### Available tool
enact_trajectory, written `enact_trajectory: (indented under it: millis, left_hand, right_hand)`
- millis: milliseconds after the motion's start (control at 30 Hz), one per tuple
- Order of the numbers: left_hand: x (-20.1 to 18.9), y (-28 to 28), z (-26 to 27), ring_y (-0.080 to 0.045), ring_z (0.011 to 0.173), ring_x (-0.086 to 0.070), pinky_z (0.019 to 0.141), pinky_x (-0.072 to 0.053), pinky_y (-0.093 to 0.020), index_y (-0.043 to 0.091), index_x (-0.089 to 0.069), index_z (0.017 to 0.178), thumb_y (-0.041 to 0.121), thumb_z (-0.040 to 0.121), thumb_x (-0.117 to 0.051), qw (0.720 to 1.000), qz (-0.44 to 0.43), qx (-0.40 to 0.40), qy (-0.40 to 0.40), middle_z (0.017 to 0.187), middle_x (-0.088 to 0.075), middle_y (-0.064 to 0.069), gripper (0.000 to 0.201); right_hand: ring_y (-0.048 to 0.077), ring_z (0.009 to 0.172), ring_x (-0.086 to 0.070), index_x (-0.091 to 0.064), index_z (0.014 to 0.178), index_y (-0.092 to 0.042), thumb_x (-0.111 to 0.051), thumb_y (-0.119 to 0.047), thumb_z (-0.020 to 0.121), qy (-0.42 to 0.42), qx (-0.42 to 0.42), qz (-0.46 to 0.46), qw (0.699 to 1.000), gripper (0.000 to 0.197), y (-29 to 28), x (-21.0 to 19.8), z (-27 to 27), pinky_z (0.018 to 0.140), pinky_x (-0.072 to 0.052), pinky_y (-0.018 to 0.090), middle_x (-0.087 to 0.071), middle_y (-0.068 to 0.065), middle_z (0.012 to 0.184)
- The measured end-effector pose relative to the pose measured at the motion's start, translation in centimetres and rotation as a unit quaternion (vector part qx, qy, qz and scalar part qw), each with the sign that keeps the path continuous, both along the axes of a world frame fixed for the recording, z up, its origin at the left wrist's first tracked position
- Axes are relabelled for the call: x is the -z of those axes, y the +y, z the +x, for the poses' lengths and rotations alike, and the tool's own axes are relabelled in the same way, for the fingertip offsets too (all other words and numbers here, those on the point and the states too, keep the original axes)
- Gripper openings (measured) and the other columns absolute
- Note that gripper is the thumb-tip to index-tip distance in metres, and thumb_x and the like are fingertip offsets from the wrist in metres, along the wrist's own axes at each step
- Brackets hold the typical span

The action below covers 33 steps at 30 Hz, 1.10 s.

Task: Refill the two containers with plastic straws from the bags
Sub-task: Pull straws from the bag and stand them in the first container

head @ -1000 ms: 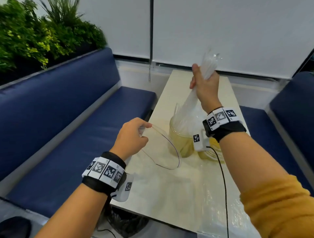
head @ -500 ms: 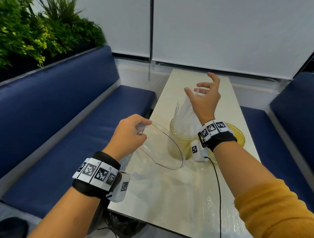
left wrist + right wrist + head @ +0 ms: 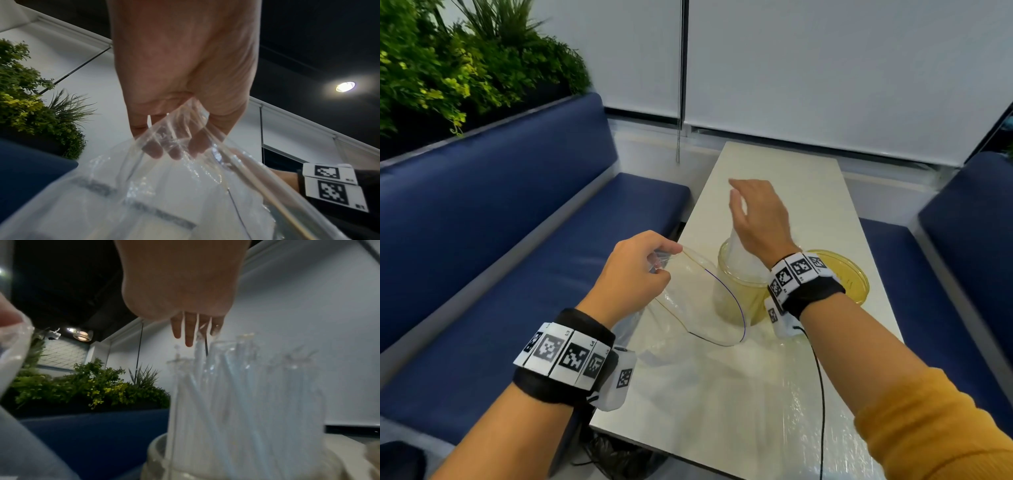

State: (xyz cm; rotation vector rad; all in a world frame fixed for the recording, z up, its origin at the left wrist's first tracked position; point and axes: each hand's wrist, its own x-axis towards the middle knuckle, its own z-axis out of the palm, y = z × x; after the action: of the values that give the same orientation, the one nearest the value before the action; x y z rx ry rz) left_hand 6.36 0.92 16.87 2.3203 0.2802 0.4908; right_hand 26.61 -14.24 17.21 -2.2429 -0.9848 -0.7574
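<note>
Cream table (image 3: 784, 178), straws (image 3: 232, 386) under straight fingers (image 3: 189, 331)

The scene is viewed from head height, forward and downward along the pale desk (image 3: 774, 164), with both forearms seen from behind. The left wrist view is aimed upward along the left hand (image 3: 185, 73) from very near, toward wall and dark ceiling. The right wrist view is likewise tilted upward, close beneath the right hand (image 3: 180, 280), low beside the straws (image 3: 236, 394), which are rendered blurred, perhaps by motion. The plants (image 3: 448, 61) (image 3: 30, 105) (image 3: 92, 386) are shared by all three views; the clear bag (image 3: 698, 301) (image 3: 154, 194) is shared by the head and left wrist views.
</note>
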Motion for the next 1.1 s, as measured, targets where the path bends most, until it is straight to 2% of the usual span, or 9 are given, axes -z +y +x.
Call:
enact_trajectory:
  millis: [67,167,333,400,500,667,833,1000,1100]
  left_hand:
    - [-0.1,0.0,0.0,-0.002,0.093,-0.062,0.075,-0.046,-0.009,0.024,-0.071,0.116,-0.002,0.083,-0.065,1.0,-0.002,0.001,0.003,0.11,-0.068,0.012,0.042]
    - [-0.2,-0.2,0.0,0.0,0.091,-0.06,0.072,-0.044,-0.008,0.025,-0.07,0.117,-0.001,0.084,-0.065,1.0,0.006,0.005,0.009,0.109,-0.066,0.014,0.042]
    - [-0.3,-0.3,-0.2,-0.001,0.101,-0.06,0.084,-0.052,-0.017,0.027,-0.065,0.123,-0.006,0.082,-0.063,0.999,0.005,0.032,0.031,0.118,-0.065,0.012,0.053]
    - [-0.4,-0.2,-0.4,-0.004,0.109,-0.06,0.092,-0.055,-0.028,0.027,-0.063,0.126,-0.009,0.078,-0.059,0.998,0.006,0.051,0.031,0.121,-0.063,0.012,0.061]
    - [-0.6,-0.3,-0.5,-0.004,0.114,-0.057,0.093,-0.055,-0.03,0.03,-0.06,0.132,-0.01,0.075,-0.058,0.996,0.017,0.081,0.038,0.126,-0.058,0.017,0.069]
    - [-0.5,-0.5,-0.5,-0.005,0.121,-0.054,0.098,-0.053,-0.028,0.03,-0.057,0.135,-0.01,0.078,-0.06,0.993,0.018,0.111,0.038,0.131,-0.055,0.019,0.07]
    - [-0.4,-0.5,-0.9,-0.007,0.122,-0.056,0.099,-0.055,-0.033,0.027,-0.058,0.136,-0.012,0.078,-0.055,0.992,0.017,0.125,0.027,0.134,-0.055,0.017,0.07]
    - [-0.6,-0.8,-1.3,-0.008,0.122,-0.056,0.103,-0.052,-0.035,0.022,-0.06,0.136,-0.008,0.078,-0.058,0.992,0.021,0.12,0.018,0.135,-0.057,0.013,0.066]
    - [-0.7,-1.3,-1.4,-0.005,0.117,-0.058,0.098,-0.055,-0.032,0.024,-0.061,0.134,-0.006,0.082,-0.058,0.992,0.022,0.121,0.028,0.132,-0.058,0.015,0.06]
  right_hand:
    - [0.028,0.103,-0.056,-0.06,0.118,-0.005,-0.036,-0.023,0.106,-0.021,-0.027,-0.144,0.989,0.033,1.0,1.1,0.1,0.102,-0.042,0.044,-0.064,0.009,0.108]
    - [0.028,0.122,-0.052,-0.05,0.132,-0.005,-0.028,-0.026,0.108,0.03,0.004,-0.366,0.93,0.039,1.0,3.9,0.3,0.117,-0.028,0.042,-0.059,0.011,0.128]
    - [0.03,0.141,-0.039,-0.046,0.145,-0.004,-0.029,-0.027,0.107,0.001,0.06,-0.171,0.983,0.047,-1.6,1.8,2.1,0.122,-0.025,0.046,-0.05,0.011,0.147]
    - [0.031,0.135,-0.043,-0.045,0.142,-0.002,-0.028,-0.029,0.105,0.037,0.094,-0.19,0.977,0.049,-3.0,2.1,2.7,0.118,-0.03,0.045,-0.052,0.013,0.142]
    - [0.031,0.124,-0.049,-0.046,0.138,-0.002,-0.028,-0.031,0.106,0.111,0.07,-0.275,0.952,0.047,-4.3,3.8,3.2,0.108,-0.037,0.043,-0.054,0.014,0.134]
    - [0.028,0.15,-0.027,-0.033,0.156,-0.011,-0.029,-0.037,0.108,0.093,0.075,-0.117,0.986,0.054,-4.4,2.5,2.6,0.123,-0.022,0.045,-0.03,0.011,0.162]
    - [0.026,0.15,-0.025,-0.032,0.155,-0.014,-0.01,-0.046,0.104,0.077,0.013,-0.308,0.948,0.064,-3.3,4.2,1.2,0.122,-0.018,0.046,-0.032,0.007,0.162]
    - [0.026,0.152,-0.023,-0.038,0.154,-0.015,-0.03,-0.03,0.109,0.014,0.026,-0.16,0.987,0.048,-2.6,2.4,0.4,0.124,-0.016,0.044,-0.029,0.008,0.163]
    - [0.028,0.152,-0.021,-0.031,0.156,-0.013,-0.029,-0.029,0.109,-0.008,0.007,-0.269,0.963,0.05,-1.7,3.1,0.4,0.123,-0.018,0.045,-0.023,0.009,0.165]
